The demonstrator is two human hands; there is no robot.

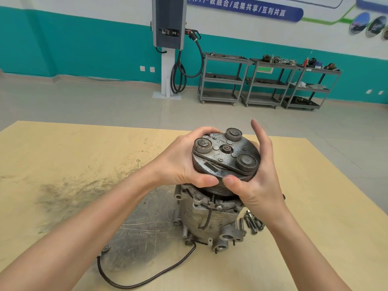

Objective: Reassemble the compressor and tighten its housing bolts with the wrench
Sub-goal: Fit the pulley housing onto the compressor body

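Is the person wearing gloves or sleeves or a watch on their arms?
No. The left hand and right hand are bare, with no gloves and no rings that I can see. Both forearms are bare as far as the picture shows: no sleeves, no watch, no bracelets. The nails are short and unpainted.

The compressor (206, 217) is standing upright on the table (63, 148), toward its near right part, with the clutch plate (225, 156) sitting on top between the left hand (180, 162) on its left and the right hand (259, 183) on its right. The bolts (252, 223) are lying on the table just right of the compressor's base, while a cable (147, 276) is trailing from its base leftward and toward the viewer. Well behind the table, three carts (268, 80) are standing along the wall, right of a charging post (169, 49).
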